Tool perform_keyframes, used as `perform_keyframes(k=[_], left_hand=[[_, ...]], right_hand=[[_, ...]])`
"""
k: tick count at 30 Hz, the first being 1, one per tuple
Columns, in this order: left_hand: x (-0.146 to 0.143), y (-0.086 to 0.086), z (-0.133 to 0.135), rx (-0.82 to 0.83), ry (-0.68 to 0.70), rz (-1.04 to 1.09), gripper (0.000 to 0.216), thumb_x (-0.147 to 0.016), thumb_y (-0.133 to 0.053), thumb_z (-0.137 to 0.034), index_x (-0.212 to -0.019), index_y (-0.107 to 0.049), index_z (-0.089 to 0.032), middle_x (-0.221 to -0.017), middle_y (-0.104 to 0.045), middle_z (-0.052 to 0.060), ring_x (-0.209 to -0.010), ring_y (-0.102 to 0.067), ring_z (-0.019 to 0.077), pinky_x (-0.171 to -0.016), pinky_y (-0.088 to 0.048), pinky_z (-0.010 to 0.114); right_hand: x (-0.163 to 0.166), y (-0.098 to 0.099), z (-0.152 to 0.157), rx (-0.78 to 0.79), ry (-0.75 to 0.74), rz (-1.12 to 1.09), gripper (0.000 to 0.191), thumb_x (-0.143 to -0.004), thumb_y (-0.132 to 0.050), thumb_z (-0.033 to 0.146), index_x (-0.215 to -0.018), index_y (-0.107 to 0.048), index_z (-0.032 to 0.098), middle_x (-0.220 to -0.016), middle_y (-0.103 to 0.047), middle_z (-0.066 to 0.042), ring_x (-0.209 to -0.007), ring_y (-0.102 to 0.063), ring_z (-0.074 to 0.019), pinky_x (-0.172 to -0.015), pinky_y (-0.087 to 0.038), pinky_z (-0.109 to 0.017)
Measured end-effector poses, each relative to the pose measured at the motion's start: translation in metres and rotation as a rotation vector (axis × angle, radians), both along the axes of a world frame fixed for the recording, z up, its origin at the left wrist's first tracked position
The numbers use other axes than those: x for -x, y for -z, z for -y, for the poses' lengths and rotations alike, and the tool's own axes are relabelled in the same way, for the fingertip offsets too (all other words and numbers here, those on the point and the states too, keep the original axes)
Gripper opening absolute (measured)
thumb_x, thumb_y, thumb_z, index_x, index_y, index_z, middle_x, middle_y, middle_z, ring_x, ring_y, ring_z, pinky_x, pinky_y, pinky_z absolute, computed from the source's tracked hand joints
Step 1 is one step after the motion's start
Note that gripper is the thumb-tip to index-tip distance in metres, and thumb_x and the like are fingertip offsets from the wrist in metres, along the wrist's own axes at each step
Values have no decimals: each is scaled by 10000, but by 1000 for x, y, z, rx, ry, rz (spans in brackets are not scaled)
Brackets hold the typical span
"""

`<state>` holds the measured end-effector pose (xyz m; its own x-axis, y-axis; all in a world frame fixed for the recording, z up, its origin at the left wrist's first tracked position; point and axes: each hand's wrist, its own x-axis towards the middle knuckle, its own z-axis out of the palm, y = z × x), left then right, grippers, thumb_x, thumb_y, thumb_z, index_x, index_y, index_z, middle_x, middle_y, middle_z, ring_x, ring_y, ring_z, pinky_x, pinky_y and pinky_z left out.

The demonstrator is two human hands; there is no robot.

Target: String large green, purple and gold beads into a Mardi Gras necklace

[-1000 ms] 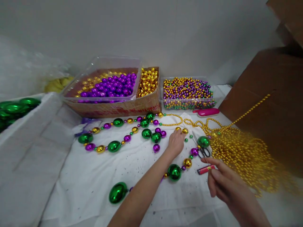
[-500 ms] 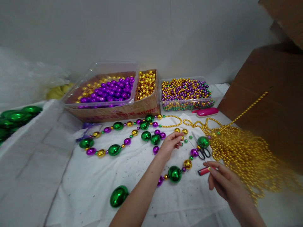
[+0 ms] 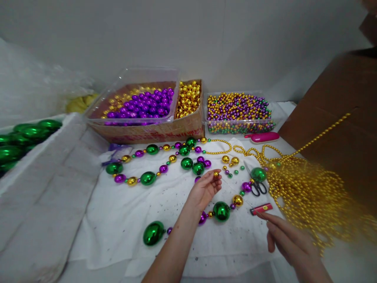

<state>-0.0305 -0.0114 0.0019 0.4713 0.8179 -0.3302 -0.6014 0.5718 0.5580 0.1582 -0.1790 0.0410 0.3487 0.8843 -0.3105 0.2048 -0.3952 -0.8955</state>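
My left hand (image 3: 206, 189) pinches a small gold bead (image 3: 216, 174) between thumb and fingertips, above the white cloth. A thin pale thread (image 3: 249, 203) runs from near that hand toward my right hand (image 3: 287, 236), whose thumb and forefinger close on its end. Under the hands lies a strand of beads, with a large green bead (image 3: 221, 211) and a gold one (image 3: 237, 200). Black-handled scissors (image 3: 259, 189) and a red lighter (image 3: 261, 208) lie close to my right hand. Loose gold beads (image 3: 235, 160) and small green beads (image 3: 236, 172) rest beyond my left hand.
Behind stand a clear tub of purple beads (image 3: 144, 104), a cardboard box (image 3: 147, 134) with gold beads and a tub of small mixed beads (image 3: 238, 108). Gold bead chains (image 3: 309, 196) heap at right beside brown cardboard (image 3: 332, 90). A finished-looking bead loop (image 3: 148, 178) lies left.
My left hand has drawn back from the loose beads, toward me and left, with a gold bead now showing in its fingers. The right hand stays near the lighter. The view has shifted slightly.
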Motion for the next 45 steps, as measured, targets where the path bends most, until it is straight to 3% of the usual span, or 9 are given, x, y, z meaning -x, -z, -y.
perform_keyframes(k=[23,32,36,40,45], left_hand=[[6,-3,6,-120,26,-69,223,-800,-646,-249,-981,-657,-119,-821,-600,49,-696,-555,94,-642,-442,214],[6,-1,10,-140,59,-107,223,-791,-654,-242,-978,-655,-122,-814,-594,44,-686,-552,93,-639,-435,214],[-8,-6,19,-147,155,-156,254,-742,-710,-253,-959,-639,-141,-778,-601,27,-634,-541,77,-604,-410,201],[-18,-12,28,-212,270,-228,258,-716,-728,-285,-909,-634,-142,-783,-625,33,-649,-566,100,-616,-422,220],[-1,-16,21,-282,140,-406,245,-750,-682,-326,-909,-645,-143,-977,-643,73,-732,-574,113,-657,-446,235]], right_hand=[[4,-1,-5,8,1,-59,467,-808,-565,527,-1098,-690,182,-500,-525,5,-480,-351,-122,-480,-234,-263],[0,17,-8,46,-64,-122,483,-812,-561,547,-1105,-655,175,-500,-517,16,-465,-375,-113,-447,-221,-234],[13,26,-22,9,-61,-245,382,-802,-573,548,-893,-590,178,-509,-553,12,-414,-324,-86,-407,-170,-213],[18,37,-33,-40,-11,-521,337,-786,-624,501,-770,-515,182,-601,-564,17,-389,-242,-46,-385,-120,-209],[0,49,-27,-33,124,-584,261,-735,-726,398,-801,-620,168,-557,-395,54,-471,-297,-64,-428,-190,-204]])
